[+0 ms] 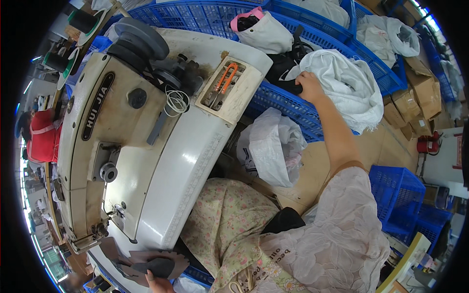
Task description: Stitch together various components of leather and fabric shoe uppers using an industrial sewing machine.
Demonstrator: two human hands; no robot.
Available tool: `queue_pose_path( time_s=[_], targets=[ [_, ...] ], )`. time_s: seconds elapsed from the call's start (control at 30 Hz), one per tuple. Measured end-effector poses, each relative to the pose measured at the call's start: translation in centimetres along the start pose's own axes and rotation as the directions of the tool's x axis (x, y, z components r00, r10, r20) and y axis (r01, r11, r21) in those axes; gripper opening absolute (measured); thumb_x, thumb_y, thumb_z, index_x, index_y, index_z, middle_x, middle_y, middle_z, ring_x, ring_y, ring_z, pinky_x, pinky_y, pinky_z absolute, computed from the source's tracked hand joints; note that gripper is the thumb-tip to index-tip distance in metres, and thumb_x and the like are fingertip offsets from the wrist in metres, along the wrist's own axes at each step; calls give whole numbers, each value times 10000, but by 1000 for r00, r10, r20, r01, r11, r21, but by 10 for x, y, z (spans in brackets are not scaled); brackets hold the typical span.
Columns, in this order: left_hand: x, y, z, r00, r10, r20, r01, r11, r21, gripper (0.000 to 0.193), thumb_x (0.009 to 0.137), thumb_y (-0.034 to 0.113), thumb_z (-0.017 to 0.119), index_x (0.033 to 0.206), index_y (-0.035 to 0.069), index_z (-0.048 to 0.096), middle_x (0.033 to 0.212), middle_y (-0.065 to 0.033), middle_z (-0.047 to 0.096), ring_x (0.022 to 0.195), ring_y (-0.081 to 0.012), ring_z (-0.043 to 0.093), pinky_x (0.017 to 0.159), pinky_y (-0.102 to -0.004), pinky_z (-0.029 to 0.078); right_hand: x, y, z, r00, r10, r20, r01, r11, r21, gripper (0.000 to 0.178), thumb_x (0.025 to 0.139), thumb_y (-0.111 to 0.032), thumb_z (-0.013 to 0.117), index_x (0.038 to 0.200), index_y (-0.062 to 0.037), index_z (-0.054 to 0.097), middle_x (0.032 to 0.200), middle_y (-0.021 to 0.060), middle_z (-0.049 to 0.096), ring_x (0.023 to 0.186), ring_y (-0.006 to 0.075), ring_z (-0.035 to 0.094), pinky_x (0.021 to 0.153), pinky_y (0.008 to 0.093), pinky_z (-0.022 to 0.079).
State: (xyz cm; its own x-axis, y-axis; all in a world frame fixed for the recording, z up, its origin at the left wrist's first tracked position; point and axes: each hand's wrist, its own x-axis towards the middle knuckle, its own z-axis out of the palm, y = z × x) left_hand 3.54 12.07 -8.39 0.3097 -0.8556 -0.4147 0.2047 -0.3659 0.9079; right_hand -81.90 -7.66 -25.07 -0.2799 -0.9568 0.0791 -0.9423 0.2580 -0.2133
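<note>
Dark flat pieces [163,265] lie at the left hand [160,284], its pinch unclear, beside the sewing machine [80,161]. Well apart, the right hand [311,87] grips black material [287,86] by the blue crate [273,100]. Handling seems unfinished; stitching done or left cannot be told.

The white counter [185,161] has a long right edge marked with a ruler-like scale; a worn beige sewing machine [83,161] stands along its left side. Toward the far right corner sits a cream tray [246,83] — orange-handled snips [226,78] lie in it. Dark flat pieces [180,262] are at the near end — resting or lifted, I cannot tell. Past the right edge, a blue crate [281,105] carries black cloth [281,66] and a white woven sack [342,83].
</note>
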Motion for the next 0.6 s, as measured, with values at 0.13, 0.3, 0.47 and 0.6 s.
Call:
queue_pose_path(
  time_s=[0.13, 0.3, 0.47, 0.6],
  targets=[
    [1, -2, 1, 1000, 1, 19, -1, 1000, -15, 583, 961, 383, 629, 1388, 9, 494, 1305, -137, 615, 1197, -274, 573, 1091, -431, 379, 2, 18, -3, 999, 31, 10, -32, 997, 77, 513, 559, -137, 842, 1048, -132, 686, 1192, 101, 598, 1164, 335, 530, 992, 397, 456],
    [3, -5, -7, 999, -36, 21, 36, 999, -21, 586, 965, 393, 621, 1393, 13, 492, 1326, -136, 600, 1219, -276, 557, 1091, -435, 377, -6, 8, -42, 933, 297, 203, -356, 685, 635, 570, 610, -223, 874, 1091, -18, 648, 1054, 155, 662, 1014, 285, 623, 913, 348, 470],
    [-1, -7, -9, 1000, -15, -3, 15, 1000, -5, 598, 962, 399, 622, 1406, 24, 482, 1343, -131, 586, 1240, -278, 542, 1091, -447, 374, -30, -6, -68, 934, 337, 115, -313, 623, 717, 594, 666, -255, 870, 1129, 18, 616, 1037, 150, 675, 945, 249, 641, 865, 328, 481],
    [-8, 1, 21, 1000, -6, 5, 6, 998, -70, 557, 949, 311, 640, 1396, 18, 485, 1340, -121, 582, 1236, -277, 543, 1099, -443, 373, -66, -60, -89, 891, 453, 40, -235, 385, 893, 537, 766, -218, 809, 1196, 27, 601, 1105, 147, 674, 1013, 246, 646, 898, 333, 488]
  ],
)
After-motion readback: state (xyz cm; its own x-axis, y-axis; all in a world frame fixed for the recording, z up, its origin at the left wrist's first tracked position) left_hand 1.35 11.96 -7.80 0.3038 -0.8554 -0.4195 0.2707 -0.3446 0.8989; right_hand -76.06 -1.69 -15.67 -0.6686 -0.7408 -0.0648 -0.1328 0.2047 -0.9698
